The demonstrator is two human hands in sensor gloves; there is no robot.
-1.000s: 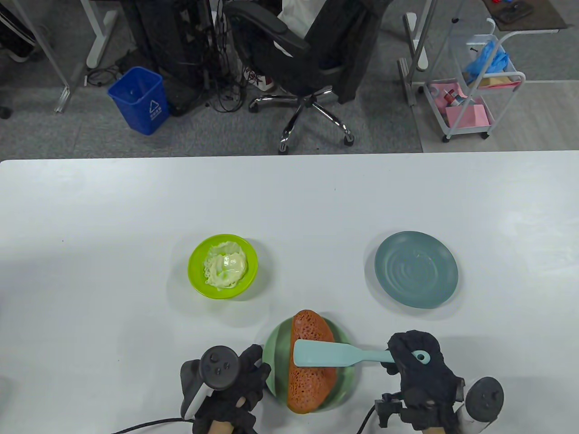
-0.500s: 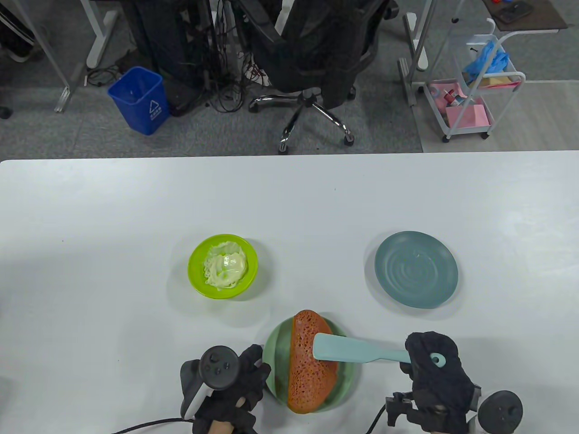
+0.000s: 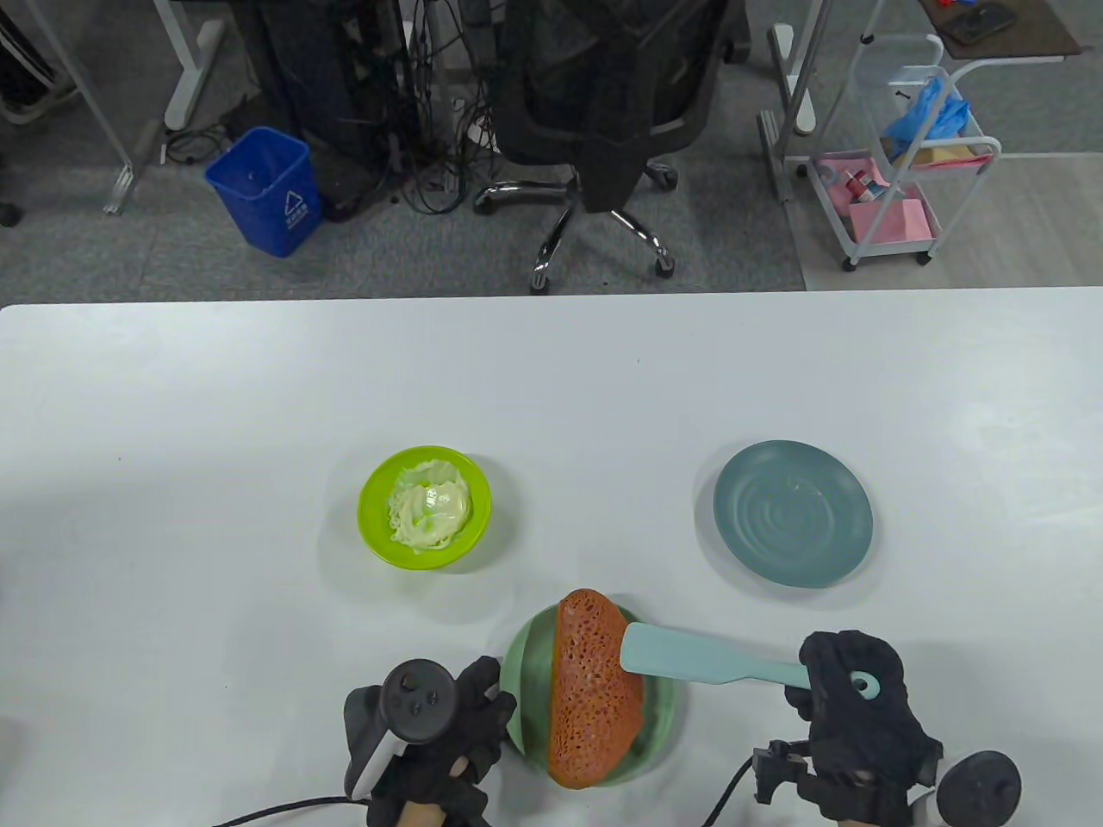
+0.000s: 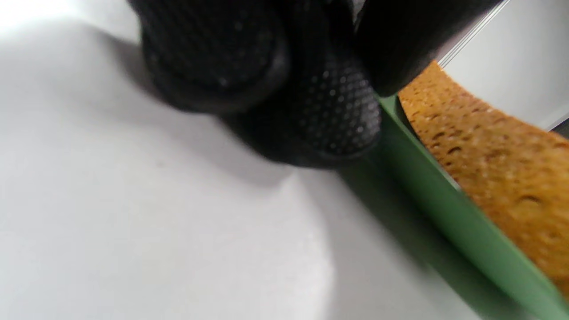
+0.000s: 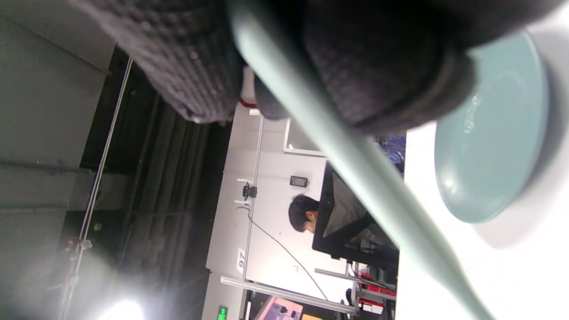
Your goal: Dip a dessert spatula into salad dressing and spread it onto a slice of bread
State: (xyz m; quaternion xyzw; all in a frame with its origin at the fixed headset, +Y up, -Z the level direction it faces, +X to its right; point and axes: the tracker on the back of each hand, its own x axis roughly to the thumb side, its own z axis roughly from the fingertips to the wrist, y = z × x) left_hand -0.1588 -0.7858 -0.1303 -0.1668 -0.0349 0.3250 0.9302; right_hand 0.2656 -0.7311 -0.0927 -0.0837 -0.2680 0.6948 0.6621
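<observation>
A brown porous bread slice (image 3: 593, 689) lies on a green plate (image 3: 526, 668) at the table's near edge. My right hand (image 3: 849, 698) grips the handle of a light blue dessert spatula (image 3: 689, 659); its blade lies over the bread's right edge. The handle (image 5: 355, 160) runs under my fingers in the right wrist view. My left hand (image 3: 470, 715) rests on the table and its fingertips (image 4: 338, 115) touch the plate's left rim (image 4: 444, 195), beside the bread (image 4: 498, 160). A lime green bowl (image 3: 376, 517) of pale salad dressing (image 3: 431, 508) stands to the far left of the plate.
An empty blue-grey plate (image 3: 793, 512) sits to the right, beyond my right hand; it also shows in the right wrist view (image 5: 493, 146). Beyond the table's far edge are an office chair (image 3: 595, 112), a blue bin (image 3: 263, 189) and a cart (image 3: 905, 164).
My right hand has drawn the spatula to the right across the bread, from its middle to its right edge. My left hand has stayed at the plate's rim.
</observation>
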